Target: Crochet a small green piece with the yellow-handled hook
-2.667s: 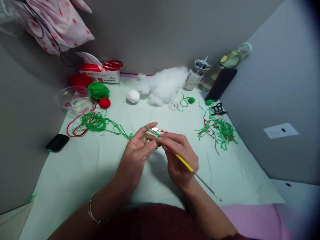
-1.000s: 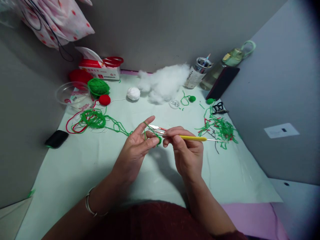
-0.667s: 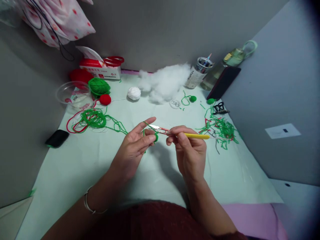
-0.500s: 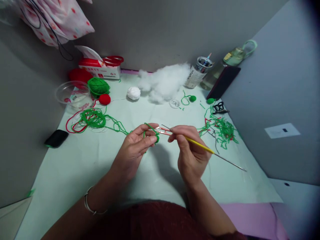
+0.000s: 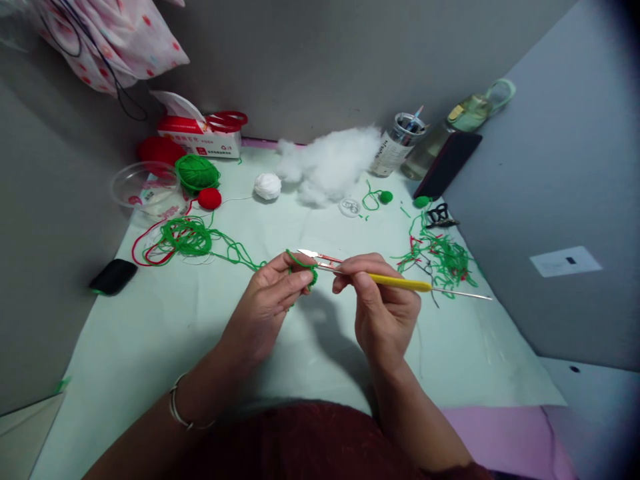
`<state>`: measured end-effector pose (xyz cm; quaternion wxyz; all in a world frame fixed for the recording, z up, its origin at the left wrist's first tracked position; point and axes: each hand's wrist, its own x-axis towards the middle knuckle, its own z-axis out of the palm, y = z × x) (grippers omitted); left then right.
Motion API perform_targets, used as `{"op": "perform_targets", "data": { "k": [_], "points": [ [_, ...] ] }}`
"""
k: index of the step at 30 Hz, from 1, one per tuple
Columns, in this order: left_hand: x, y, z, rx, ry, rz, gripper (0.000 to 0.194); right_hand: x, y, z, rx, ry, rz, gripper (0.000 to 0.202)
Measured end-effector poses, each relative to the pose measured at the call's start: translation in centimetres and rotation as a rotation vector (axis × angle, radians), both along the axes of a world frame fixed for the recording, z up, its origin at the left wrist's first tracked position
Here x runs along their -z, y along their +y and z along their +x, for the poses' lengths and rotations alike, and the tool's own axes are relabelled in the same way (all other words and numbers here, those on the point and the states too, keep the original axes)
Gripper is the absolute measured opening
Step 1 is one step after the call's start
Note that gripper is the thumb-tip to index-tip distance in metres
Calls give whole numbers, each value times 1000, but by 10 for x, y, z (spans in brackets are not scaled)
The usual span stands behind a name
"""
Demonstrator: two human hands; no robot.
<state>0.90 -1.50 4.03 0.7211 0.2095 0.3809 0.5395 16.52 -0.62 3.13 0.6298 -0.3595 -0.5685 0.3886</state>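
In front of me my left hand [image 5: 273, 287] pinches a small green crochet piece [image 5: 314, 275] between thumb and fingers, with a green strand running over its index finger. My right hand [image 5: 385, 303] grips a crochet hook [image 5: 400, 283] by its yellow handle. The hook's metal tip meets the green piece; whether it sits inside a stitch is too small to tell. Its other metal end points out to the right. Beyond the fingertips lies a pair of orange-red thread snips [image 5: 330, 259], partly covered by my hands.
Tangled green yarn [image 5: 185, 237] is at left, near a black object [image 5: 113, 277]. White stuffing [image 5: 335, 163], a white yarn ball [image 5: 267, 187] and a pen can [image 5: 397, 147] stand at the back. Yarn scraps [image 5: 450, 260] lie right, beside a phone-like slab [image 5: 447, 165] and bottle [image 5: 467, 113].
The crochet hook has swung flatter, and its tip has moved left and down to the green piece. My left index finger has dipped slightly, exposing more of the snips.
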Motion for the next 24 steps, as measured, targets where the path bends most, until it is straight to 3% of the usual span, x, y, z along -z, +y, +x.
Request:
{"op": "perform_targets", "data": {
  "k": [17, 24],
  "points": [
    [-4, 0, 5, 12, 11, 48, 12, 0, 0, -2, 29, -74, 34, 15],
    [-8, -1, 2, 12, 4, 28, 60, 1, 0, -3, 22, -65, 44, 15]
  ]
}}
